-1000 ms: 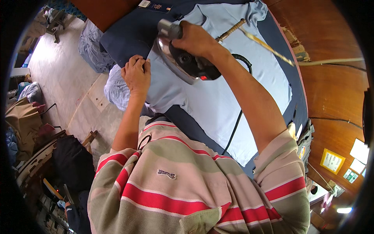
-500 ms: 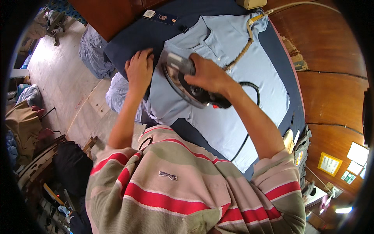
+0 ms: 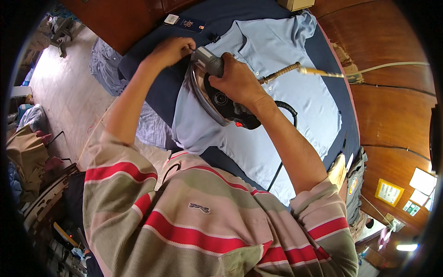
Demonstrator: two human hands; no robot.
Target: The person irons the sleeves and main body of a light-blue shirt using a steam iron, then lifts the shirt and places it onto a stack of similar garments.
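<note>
Right now, pressing a light blue polo shirt (image 3: 277, 92) spread flat on a dark blue ironing table (image 3: 152, 87). Right hand (image 3: 237, 81) wrapped tight round the handle of a heavy steam iron (image 3: 214, 94), with the shiny plate flat on the shirt's sleeve side, near the middle of the view. Black cord (image 3: 288, 111) looping off the iron's back end toward 5 o'clock. Left hand (image 3: 170, 50) at 11 o'clock from the iron, fingers curled and pinching the shirt edge just beside the iron's tip. Collar up at 12 o'clock, shirt body running down toward 5 o'clock. Springy metal rod (image 3: 281, 73) poking out at 2 o'clock from the right hand. Dark blue tag card (image 3: 184, 23) lying near the table's far edge at 11 o'clock. Crumpled pale cloth (image 3: 104, 60) hanging off the table at 9 o'clock.
</note>
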